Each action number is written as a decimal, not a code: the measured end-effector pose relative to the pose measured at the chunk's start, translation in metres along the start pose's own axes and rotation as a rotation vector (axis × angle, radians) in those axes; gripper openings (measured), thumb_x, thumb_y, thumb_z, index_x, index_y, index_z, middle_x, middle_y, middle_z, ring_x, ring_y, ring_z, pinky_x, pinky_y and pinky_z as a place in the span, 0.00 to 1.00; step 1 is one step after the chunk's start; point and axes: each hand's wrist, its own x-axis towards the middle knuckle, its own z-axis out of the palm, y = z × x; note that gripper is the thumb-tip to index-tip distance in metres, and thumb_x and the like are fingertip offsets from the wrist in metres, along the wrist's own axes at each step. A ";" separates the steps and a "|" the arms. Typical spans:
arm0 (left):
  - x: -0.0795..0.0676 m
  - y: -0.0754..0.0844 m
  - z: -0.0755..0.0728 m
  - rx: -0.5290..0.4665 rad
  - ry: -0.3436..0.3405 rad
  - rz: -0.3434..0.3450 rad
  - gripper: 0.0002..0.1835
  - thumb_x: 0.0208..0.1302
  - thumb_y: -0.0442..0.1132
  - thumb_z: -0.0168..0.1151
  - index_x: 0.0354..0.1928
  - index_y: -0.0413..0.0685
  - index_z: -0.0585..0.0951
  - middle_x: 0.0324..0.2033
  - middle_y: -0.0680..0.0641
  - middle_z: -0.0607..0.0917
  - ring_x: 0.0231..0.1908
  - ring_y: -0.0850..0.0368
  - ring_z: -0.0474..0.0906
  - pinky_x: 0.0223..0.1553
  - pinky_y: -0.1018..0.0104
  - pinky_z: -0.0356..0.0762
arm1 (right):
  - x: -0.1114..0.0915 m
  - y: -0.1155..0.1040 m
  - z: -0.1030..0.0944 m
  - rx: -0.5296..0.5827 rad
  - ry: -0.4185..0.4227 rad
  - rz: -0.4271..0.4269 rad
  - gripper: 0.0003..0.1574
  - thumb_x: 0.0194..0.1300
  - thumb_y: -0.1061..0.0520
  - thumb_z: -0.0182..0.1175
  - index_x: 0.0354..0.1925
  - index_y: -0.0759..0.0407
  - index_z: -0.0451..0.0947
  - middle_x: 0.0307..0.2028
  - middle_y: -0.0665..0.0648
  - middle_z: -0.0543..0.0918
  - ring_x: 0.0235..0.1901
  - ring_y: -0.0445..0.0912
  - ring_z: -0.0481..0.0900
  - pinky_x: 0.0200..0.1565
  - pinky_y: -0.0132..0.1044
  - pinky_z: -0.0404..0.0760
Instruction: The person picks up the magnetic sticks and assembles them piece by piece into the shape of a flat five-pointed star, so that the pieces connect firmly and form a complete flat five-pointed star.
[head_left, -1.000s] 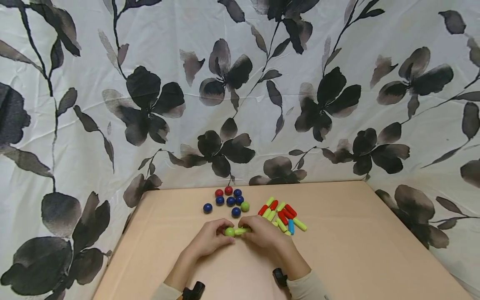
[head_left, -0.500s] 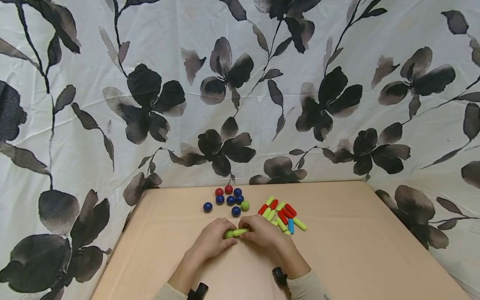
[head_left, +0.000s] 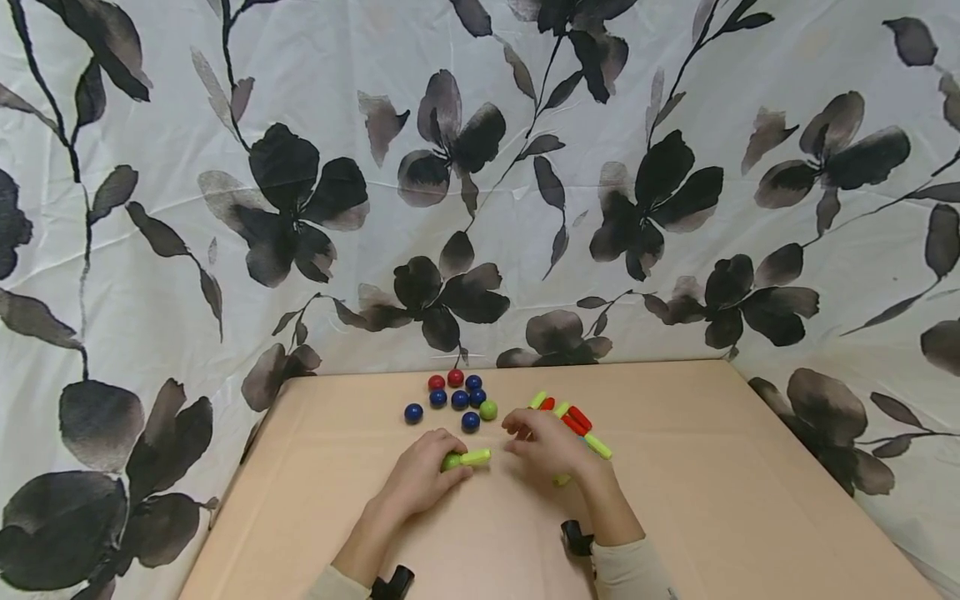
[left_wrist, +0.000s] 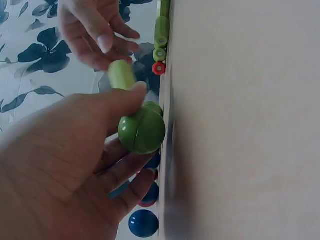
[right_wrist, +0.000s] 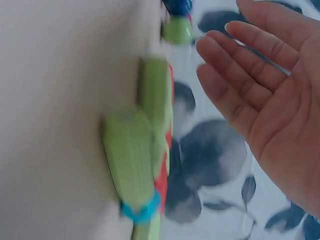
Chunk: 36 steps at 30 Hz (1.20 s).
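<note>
My left hand (head_left: 422,471) pinches a glossy green ball (left_wrist: 142,131) between thumb and fingers. From the ball a light green stick (head_left: 477,457) points right, and the two look joined. The thumb hides the joint in the left wrist view. My right hand (head_left: 555,446) holds nothing; its fingers are slightly bent and apart in the right wrist view. It hovers at the near left side of a cluster of green and red sticks (head_left: 579,418), covering some of them in the head view. A blue-ringed stick end (right_wrist: 142,209) lies among green sticks (right_wrist: 129,160).
Behind the left hand, loose blue balls (head_left: 460,400), two red balls (head_left: 455,377) and another green ball (head_left: 488,409) lie on the tan table (head_left: 720,500). A flower-patterned cloth (head_left: 525,208) hangs behind the table's far edge.
My right hand has let go of the green stick and moved right toward the stick cluster. The left hand keeps the green ball, with the stick staying on it, shifting slightly left and up.
</note>
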 end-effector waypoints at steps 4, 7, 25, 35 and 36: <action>0.002 -0.001 -0.001 -0.116 -0.012 -0.030 0.08 0.68 0.46 0.70 0.45 0.59 0.83 0.37 0.59 0.81 0.37 0.63 0.74 0.41 0.67 0.74 | -0.005 0.011 -0.014 -0.077 0.092 -0.003 0.13 0.66 0.60 0.71 0.50 0.55 0.86 0.42 0.54 0.86 0.39 0.43 0.79 0.44 0.38 0.80; 0.003 -0.002 -0.001 -0.261 -0.035 -0.063 0.07 0.69 0.43 0.69 0.44 0.60 0.79 0.37 0.58 0.82 0.38 0.63 0.78 0.43 0.68 0.78 | -0.006 0.018 -0.016 -0.116 0.089 0.038 0.13 0.63 0.62 0.73 0.47 0.55 0.88 0.37 0.50 0.85 0.36 0.43 0.78 0.41 0.37 0.79; 0.003 -0.014 -0.013 -0.273 -0.077 -0.070 0.12 0.63 0.34 0.73 0.44 0.57 0.82 0.38 0.59 0.85 0.40 0.60 0.79 0.46 0.63 0.79 | -0.004 0.026 -0.005 -0.270 0.037 0.091 0.10 0.56 0.63 0.78 0.37 0.54 0.90 0.33 0.47 0.86 0.33 0.44 0.76 0.43 0.41 0.81; 0.002 -0.016 -0.007 -0.145 -0.118 -0.041 0.19 0.64 0.49 0.75 0.54 0.52 0.85 0.41 0.57 0.84 0.43 0.61 0.78 0.51 0.55 0.79 | 0.001 0.006 0.002 -0.207 -0.006 -0.025 0.10 0.63 0.60 0.73 0.45 0.53 0.88 0.38 0.47 0.85 0.39 0.43 0.79 0.50 0.44 0.83; 0.001 -0.015 -0.006 -0.135 -0.115 -0.048 0.20 0.64 0.52 0.74 0.54 0.52 0.85 0.41 0.58 0.84 0.43 0.61 0.78 0.51 0.55 0.79 | 0.002 0.003 0.004 -0.202 -0.022 -0.028 0.10 0.66 0.59 0.72 0.46 0.52 0.87 0.38 0.46 0.85 0.39 0.42 0.78 0.50 0.42 0.83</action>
